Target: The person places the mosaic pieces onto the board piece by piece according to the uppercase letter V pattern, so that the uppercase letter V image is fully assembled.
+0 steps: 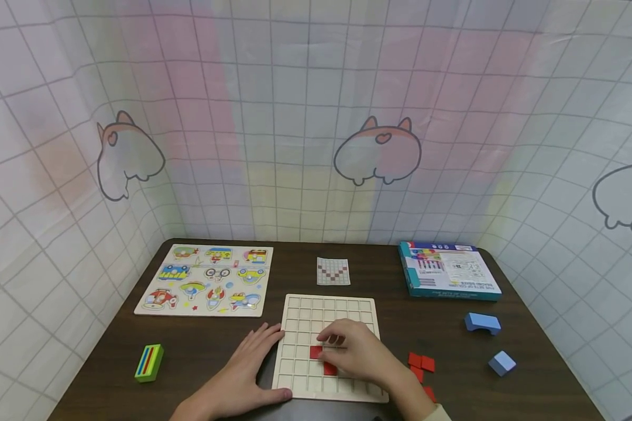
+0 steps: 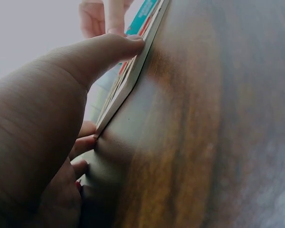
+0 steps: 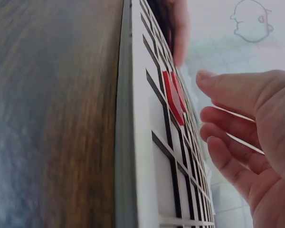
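A pale wooden grid board [image 1: 302,383] lies in front of me, with a red square tile [image 1: 315,352] set in one cell and a second red tile [image 1: 330,369] diagonally below it. My left hand [image 1: 244,368] lies spread at the board's left side, thumb and fingertips against its edge. Over the tiles hovers my right hand [image 1: 355,354], its thumb and bent fingers apart; in the right wrist view nothing sits between its fingertips [image 3: 205,76].
Several loose red tiles [image 1: 421,371] lie right of the board. Behind it is a small pattern card [image 1: 333,272]. A vehicle puzzle board [image 1: 202,304], a green block [image 1: 149,362], a flat box [image 1: 450,272], a blue arch [image 1: 483,323] and a blue cube [image 1: 502,363] surround it.
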Demonstrator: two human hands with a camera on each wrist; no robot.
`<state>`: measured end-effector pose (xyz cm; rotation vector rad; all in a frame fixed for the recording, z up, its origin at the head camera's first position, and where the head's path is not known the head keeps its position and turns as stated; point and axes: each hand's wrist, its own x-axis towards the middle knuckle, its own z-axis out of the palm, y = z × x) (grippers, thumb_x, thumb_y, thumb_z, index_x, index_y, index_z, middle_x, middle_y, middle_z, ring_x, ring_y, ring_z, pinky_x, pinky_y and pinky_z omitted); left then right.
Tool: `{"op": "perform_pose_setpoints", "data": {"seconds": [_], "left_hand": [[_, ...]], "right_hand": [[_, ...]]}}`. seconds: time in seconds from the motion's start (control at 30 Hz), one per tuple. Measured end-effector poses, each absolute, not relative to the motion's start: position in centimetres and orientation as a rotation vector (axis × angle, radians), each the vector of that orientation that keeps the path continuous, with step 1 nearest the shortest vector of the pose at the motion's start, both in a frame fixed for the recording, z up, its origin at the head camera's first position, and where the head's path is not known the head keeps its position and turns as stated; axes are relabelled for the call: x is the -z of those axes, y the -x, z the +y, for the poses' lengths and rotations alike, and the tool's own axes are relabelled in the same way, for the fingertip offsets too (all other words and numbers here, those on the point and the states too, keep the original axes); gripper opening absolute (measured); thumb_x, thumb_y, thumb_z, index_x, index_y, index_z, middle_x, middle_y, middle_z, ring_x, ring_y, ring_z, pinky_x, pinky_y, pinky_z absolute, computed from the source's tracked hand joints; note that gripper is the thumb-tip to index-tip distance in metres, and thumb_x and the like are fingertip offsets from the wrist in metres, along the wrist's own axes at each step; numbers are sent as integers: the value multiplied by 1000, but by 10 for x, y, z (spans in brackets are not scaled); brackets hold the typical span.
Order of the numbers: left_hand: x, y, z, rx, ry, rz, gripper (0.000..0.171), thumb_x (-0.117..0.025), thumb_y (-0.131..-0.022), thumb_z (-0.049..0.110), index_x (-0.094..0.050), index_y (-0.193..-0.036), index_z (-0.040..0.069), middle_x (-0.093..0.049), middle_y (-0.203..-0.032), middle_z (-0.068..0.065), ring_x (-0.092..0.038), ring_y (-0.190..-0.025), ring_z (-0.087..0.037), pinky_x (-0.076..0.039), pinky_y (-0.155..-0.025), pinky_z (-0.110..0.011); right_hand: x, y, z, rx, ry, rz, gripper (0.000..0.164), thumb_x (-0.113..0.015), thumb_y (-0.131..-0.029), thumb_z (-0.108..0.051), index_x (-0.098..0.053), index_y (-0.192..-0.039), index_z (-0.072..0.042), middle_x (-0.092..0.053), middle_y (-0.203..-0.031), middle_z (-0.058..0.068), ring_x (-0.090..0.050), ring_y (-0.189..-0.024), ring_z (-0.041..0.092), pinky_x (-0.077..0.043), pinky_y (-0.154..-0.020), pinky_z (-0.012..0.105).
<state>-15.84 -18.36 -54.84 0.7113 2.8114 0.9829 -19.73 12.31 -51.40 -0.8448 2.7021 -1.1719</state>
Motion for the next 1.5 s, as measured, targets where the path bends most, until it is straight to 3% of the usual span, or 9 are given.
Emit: {"op": "perform_pose_setpoints", "data": {"seconds": [0.3, 0.7, 1.13, 1.5], "left_hand": [[550, 159, -182, -981, -656, 2778, 117, -83, -82, 82, -41, -172, 20, -34, -182, 0, -20, -174, -35, -15, -140, -68], [548, 158, -183, -971, -682, 2801, 117, -84, -82, 80, -42, -171, 17, -36, -181, -4, -23, -173, -38, -17, -140, -70], [549, 159, -181, -976, -665, 2794, 117, -83, -81, 82, -41, -172, 21, -35, -181, 0, -22, -173, -35, -16, -140, -68], [549, 159, -183, -961, -696, 2815, 116, -82, -83, 81, -42, -171, 17, -36, -181, -4, -23, -173, -38, -18, -140, -69]], "right_hand": [[516, 194, 142, 1140, 849, 2733, 25, -87, -98, -26, -82, -121, -19, -80, -114, -8, -70, -101, 10, -64, -90, 29], [514, 191, 168, 1225, 831, 2731, 27, -90, -95, -22, -81, -121, -17, -81, -115, -5, -72, -102, 16, -65, -91, 31], [513, 185, 192, 1174, 787, 2780, 26, -92, -94, -31, -81, -117, -24, -79, -112, -9, -67, -100, 15, -61, -86, 30], [513, 180, 213, 1139, 724, 2780, 28, -90, -96, -41, -80, -120, -29, -76, -115, -15, -67, -104, 12, -63, -92, 30]]}}
